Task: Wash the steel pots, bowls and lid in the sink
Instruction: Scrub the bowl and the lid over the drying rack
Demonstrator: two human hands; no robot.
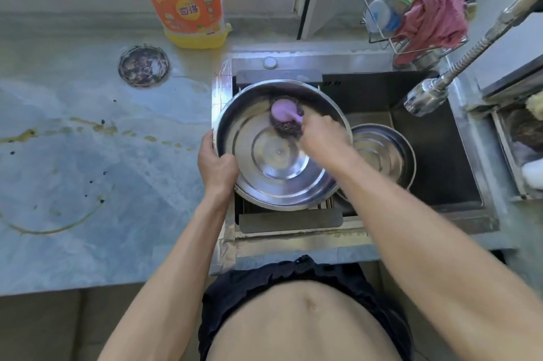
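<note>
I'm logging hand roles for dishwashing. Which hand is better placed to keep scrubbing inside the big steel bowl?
Right. The right hand already grips the pink-handled scrubber against the inner wall of the big steel bowl, while the left hand grips its rim, steadying it over the sink.

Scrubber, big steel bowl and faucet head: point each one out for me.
scrubber [281,110]: head view, on its pink top.
big steel bowl [276,152]: head view, on its flat inner base.
faucet head [420,97]: head view, on the metal nozzle above the sink.
</note>
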